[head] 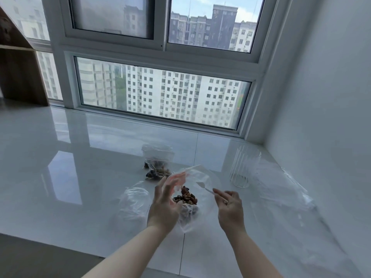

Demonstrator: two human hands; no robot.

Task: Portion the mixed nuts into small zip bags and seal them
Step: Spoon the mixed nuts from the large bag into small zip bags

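On the glossy white sill (100, 157) below the window (162, 93), a filled small bag (156, 167) lies at 12 o'clock from the hands, a crumpled clear bag (134, 201) at 9 o'clock, and a ribbed glass (244, 167) with loose plastic film (281, 183) at 2 o'clock. The left hand (163, 207) curls its fingers on the open zip bag (190, 177), mouth toward 12, with mixed nuts (185, 197) inside. The right hand (230, 209) pinches a white spoon (204, 188), whose long axis points toward 10 o'clock.

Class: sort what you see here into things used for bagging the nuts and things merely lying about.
In use: left hand, open zip bag, mixed nuts, plastic spoon, right hand, filled bags.
Lying about: ribbed glass, wooden shelf.
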